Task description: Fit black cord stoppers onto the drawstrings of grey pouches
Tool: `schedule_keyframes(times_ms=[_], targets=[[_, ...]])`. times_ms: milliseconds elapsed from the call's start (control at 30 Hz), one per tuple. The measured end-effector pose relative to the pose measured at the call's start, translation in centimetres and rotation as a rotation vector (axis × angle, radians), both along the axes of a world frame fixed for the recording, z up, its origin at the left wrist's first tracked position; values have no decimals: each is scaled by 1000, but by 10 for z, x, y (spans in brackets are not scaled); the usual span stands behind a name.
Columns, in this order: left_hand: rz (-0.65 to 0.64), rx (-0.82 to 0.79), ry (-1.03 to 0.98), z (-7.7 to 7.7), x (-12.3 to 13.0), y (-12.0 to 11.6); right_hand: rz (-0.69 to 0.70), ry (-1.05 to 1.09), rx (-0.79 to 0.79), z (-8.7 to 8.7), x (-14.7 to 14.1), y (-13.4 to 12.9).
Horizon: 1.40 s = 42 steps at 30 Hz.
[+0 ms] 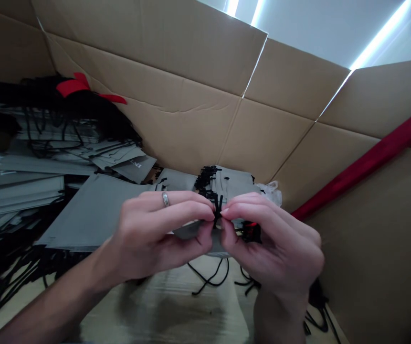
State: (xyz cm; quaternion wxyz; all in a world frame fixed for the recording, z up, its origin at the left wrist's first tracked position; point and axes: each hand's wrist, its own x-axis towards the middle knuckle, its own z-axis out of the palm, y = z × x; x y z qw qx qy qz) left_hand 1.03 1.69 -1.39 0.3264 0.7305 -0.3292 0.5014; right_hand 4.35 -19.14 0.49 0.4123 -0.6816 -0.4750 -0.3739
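Pinched between both hands' fingertips, my left grip point(210, 222) and right grip point(223, 222) hold a thin black cord point(217, 214), its two short ends poking upward.

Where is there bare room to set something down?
The pale tabletop between left forearm and right forearm, nearer than the loose cords, looks bare. It's crowded at left, with flat gray pieces and tangled black cords, and beyond the left hand and right hand, where more pieces lie.

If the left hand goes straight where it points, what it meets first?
The left hand seems to pinch the thin black cord; next it would likely meet the bare right hand, though depth is unclear.
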Motion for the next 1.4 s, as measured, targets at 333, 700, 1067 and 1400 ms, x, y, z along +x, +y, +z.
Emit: schedule_keyframes(times_ms=[333, 700, 1067, 1400], targets=[[-47, 37, -14, 1, 3, 0, 41, 90, 39, -1, 5, -4], [-43, 5, 10, 3, 0, 3, 31, 80, 24, 0, -2, -1], [-66, 4, 24, 6, 0, 1, 118, 360, 116, -1, -7, -6], [-77, 60, -27, 3, 5, 2, 117, 666, 193, 8, -8, -3]])
